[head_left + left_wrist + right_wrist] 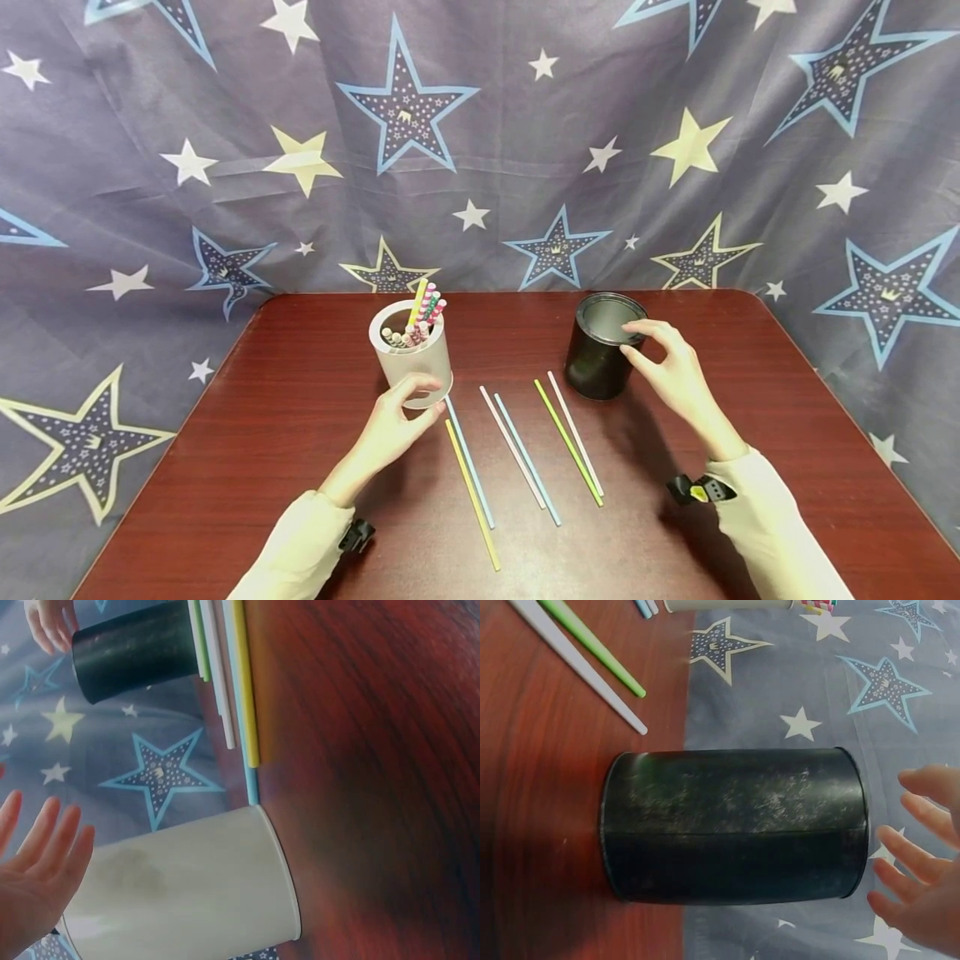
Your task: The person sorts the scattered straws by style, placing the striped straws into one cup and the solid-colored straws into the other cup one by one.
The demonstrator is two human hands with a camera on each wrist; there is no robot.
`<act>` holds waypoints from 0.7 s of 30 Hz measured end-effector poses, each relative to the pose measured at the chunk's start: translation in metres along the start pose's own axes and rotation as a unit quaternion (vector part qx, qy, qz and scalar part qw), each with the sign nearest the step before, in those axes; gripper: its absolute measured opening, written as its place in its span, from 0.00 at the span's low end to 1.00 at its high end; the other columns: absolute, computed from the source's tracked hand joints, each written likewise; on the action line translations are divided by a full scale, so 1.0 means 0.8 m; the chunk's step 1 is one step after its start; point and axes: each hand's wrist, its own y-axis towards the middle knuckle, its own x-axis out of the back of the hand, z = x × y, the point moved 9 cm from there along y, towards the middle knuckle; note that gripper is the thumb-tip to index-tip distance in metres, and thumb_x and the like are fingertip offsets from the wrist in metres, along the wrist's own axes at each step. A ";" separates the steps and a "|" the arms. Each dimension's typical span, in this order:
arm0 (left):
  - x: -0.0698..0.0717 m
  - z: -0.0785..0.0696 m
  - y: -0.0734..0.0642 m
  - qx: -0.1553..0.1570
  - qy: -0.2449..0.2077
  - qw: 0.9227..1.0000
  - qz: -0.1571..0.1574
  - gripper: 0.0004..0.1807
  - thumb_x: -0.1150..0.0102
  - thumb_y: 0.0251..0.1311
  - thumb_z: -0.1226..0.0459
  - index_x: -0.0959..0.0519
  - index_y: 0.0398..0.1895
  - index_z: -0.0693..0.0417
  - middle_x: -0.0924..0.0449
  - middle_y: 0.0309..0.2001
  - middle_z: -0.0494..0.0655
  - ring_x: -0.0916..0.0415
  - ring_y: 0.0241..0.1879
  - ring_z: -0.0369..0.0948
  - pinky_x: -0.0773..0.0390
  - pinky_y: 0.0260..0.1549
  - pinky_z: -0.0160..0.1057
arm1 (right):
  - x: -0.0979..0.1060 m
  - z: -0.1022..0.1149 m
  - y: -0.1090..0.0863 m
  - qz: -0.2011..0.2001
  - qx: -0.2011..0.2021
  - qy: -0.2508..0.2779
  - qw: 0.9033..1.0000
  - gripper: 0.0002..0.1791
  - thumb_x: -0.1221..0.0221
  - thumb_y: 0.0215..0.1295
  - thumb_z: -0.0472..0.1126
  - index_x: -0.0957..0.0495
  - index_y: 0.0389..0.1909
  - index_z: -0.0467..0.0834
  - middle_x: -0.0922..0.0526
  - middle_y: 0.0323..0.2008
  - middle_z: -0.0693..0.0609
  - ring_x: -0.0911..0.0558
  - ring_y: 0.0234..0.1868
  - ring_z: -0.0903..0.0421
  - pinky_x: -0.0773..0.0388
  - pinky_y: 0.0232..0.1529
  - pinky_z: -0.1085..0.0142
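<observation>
**Dark red wood, two cups and a row of loose straws**

Dark red wood grain fills the lower half of the head view: the surface (300, 467) carries everything here. Left of centre stands a white cup (412, 358), upright, with a bundle of striped and plain straws (420, 321) leaning out of its mouth toward the upper right. The left hand (393, 429) comes up from the lower left with its fingers loosely curved toward the foot of this cup. The wrist view shows the fingers straight and spread beside the cup wall, apart from it, so the hand is relaxed and has hold of nothing; it looks placed to steady or take the cup.

Right of centre stands a black can (600, 350), upright and seemingly empty. The right hand (671, 375) hovers at its right side, thumb and forefinger bent near the rim. Its wrist view shows a gap between fingertips and can, so this hand too looks open and empty, poised as if to grasp.

Between the two containers six long straws lie flat in the middle of the frame, fanning toward the lower right: a yellow straw (472, 493) and a blue one just beside it, a white and blue pair, then a green straw (567, 442) with a white one alongside, ending near the can's foot. Lying side by side, each seems easy to pick singly.
</observation>
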 end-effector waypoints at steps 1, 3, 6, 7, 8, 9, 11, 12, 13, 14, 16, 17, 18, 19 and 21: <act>-0.005 0.005 0.000 -0.004 -0.003 1.000 0.013 0.14 0.39 0.46 0.73 0.25 0.40 0.59 0.23 0.38 0.50 0.26 0.41 0.46 0.26 0.40 0.46 | 0.000 0.000 -0.001 0.001 0.002 0.000 1.000 0.16 0.37 0.45 0.27 0.22 0.39 0.37 0.21 0.40 0.45 0.29 0.48 0.56 0.40 0.50 0.76; -0.013 0.005 -0.001 -0.013 0.005 0.999 0.040 0.14 0.38 0.47 0.71 0.24 0.40 0.57 0.23 0.38 0.47 0.25 0.41 0.45 0.26 0.41 0.44 | 0.000 -0.002 -0.004 0.002 0.004 -0.003 1.000 0.17 0.37 0.45 0.28 0.22 0.40 0.36 0.22 0.41 0.44 0.29 0.49 0.56 0.40 0.51 0.77; -0.024 0.004 -0.003 -0.024 0.024 0.996 0.078 0.14 0.38 0.47 0.69 0.24 0.40 0.54 0.23 0.38 0.45 0.26 0.41 0.44 0.27 0.42 0.43 | 0.000 -0.006 -0.007 0.005 0.004 0.001 1.000 0.17 0.37 0.45 0.28 0.23 0.40 0.36 0.23 0.44 0.42 0.29 0.50 0.51 0.41 0.53 0.77; -0.028 0.003 -0.003 -0.028 0.032 0.995 0.089 0.14 0.38 0.47 0.68 0.24 0.40 0.53 0.23 0.38 0.44 0.26 0.41 0.43 0.27 0.42 0.43 | 0.000 -0.006 -0.008 0.006 0.003 0.004 1.000 0.17 0.37 0.45 0.27 0.23 0.40 0.35 0.23 0.44 0.42 0.29 0.51 0.49 0.42 0.53 0.77; -0.031 0.003 -0.005 -0.031 0.042 0.994 0.100 0.14 0.38 0.47 0.67 0.24 0.39 0.52 0.24 0.38 0.44 0.26 0.41 0.43 0.27 0.42 0.43 | 0.000 -0.008 -0.009 0.007 0.003 0.007 1.000 0.17 0.37 0.45 0.27 0.23 0.40 0.35 0.23 0.44 0.41 0.30 0.51 0.47 0.42 0.54 0.77; -0.034 0.002 -0.006 -0.036 0.047 0.992 0.111 0.14 0.38 0.46 0.66 0.24 0.39 0.51 0.23 0.38 0.44 0.26 0.41 0.42 0.28 0.42 0.44 | 0.000 -0.008 -0.009 0.007 0.001 0.011 1.000 0.17 0.37 0.45 0.27 0.23 0.40 0.35 0.23 0.44 0.41 0.30 0.52 0.45 0.42 0.54 0.77; -0.042 0.002 -0.008 -0.044 0.051 0.989 0.134 0.13 0.38 0.46 0.65 0.24 0.38 0.51 0.23 0.37 0.45 0.27 0.40 0.42 0.28 0.41 0.44 | 0.000 -0.010 -0.010 0.008 0.000 0.017 1.000 0.17 0.37 0.45 0.27 0.23 0.40 0.35 0.23 0.45 0.41 0.31 0.52 0.42 0.43 0.55 0.76; -0.045 0.002 -0.009 -0.047 0.053 0.987 0.146 0.13 0.37 0.46 0.64 0.24 0.37 0.52 0.23 0.37 0.45 0.27 0.40 0.42 0.28 0.41 0.43 | 0.000 -0.011 -0.011 0.008 -0.002 0.018 1.000 0.17 0.37 0.46 0.27 0.23 0.40 0.35 0.23 0.45 0.41 0.31 0.52 0.41 0.43 0.55 0.76; -0.049 0.003 -0.011 -0.052 0.053 0.985 0.158 0.13 0.37 0.46 0.64 0.24 0.37 0.52 0.23 0.37 0.46 0.27 0.39 0.42 0.28 0.40 0.43 | 0.000 -0.013 -0.011 0.009 -0.004 0.020 1.000 0.17 0.37 0.46 0.27 0.23 0.40 0.34 0.23 0.45 0.40 0.31 0.53 0.41 0.43 0.55 0.76; -0.052 0.003 -0.012 -0.055 0.055 0.982 0.170 0.13 0.37 0.46 0.64 0.24 0.37 0.53 0.23 0.36 0.47 0.28 0.38 0.43 0.29 0.40 0.42 | -0.001 -0.014 -0.012 0.011 -0.007 0.020 1.000 0.17 0.37 0.46 0.28 0.23 0.41 0.35 0.23 0.45 0.41 0.32 0.53 0.41 0.43 0.56 0.76; -0.058 0.006 -0.015 -0.062 0.058 0.978 0.190 0.12 0.37 0.45 0.64 0.24 0.36 0.54 0.23 0.36 0.46 0.28 0.37 0.44 0.29 0.39 0.41 | -0.002 -0.017 -0.013 0.015 -0.014 0.020 1.000 0.17 0.37 0.46 0.28 0.23 0.41 0.35 0.24 0.46 0.41 0.32 0.54 0.41 0.44 0.56 0.76; -0.060 0.007 -0.016 -0.065 0.062 0.976 0.199 0.12 0.37 0.45 0.64 0.25 0.35 0.54 0.23 0.36 0.45 0.28 0.37 0.44 0.30 0.39 0.41 | -0.003 -0.019 -0.014 0.017 -0.017 0.019 1.000 0.17 0.37 0.46 0.28 0.23 0.41 0.35 0.24 0.47 0.41 0.32 0.55 0.41 0.44 0.56 0.76; -0.061 0.008 -0.017 -0.066 0.064 0.974 0.206 0.13 0.36 0.44 0.64 0.25 0.35 0.54 0.23 0.35 0.44 0.28 0.37 0.44 0.30 0.39 0.40 | -0.004 -0.021 -0.014 0.020 -0.020 0.019 0.999 0.17 0.37 0.47 0.29 0.23 0.41 0.35 0.24 0.48 0.41 0.32 0.55 0.42 0.44 0.56 0.77; -0.063 0.009 -0.018 -0.068 0.067 0.972 0.213 0.13 0.36 0.44 0.64 0.25 0.35 0.53 0.24 0.35 0.43 0.28 0.37 0.44 0.30 0.39 0.40 | -0.005 -0.022 -0.015 0.022 -0.022 0.018 0.999 0.17 0.37 0.47 0.29 0.23 0.42 0.35 0.24 0.48 0.41 0.32 0.55 0.42 0.44 0.56 0.77; -0.066 0.010 -0.020 -0.070 0.074 0.969 0.226 0.13 0.36 0.43 0.63 0.25 0.35 0.52 0.24 0.35 0.41 0.28 0.38 0.43 0.30 0.40 0.39 | -0.006 -0.024 -0.015 0.024 -0.025 0.016 0.999 0.17 0.37 0.47 0.30 0.23 0.42 0.36 0.24 0.48 0.41 0.33 0.56 0.43 0.44 0.56 0.77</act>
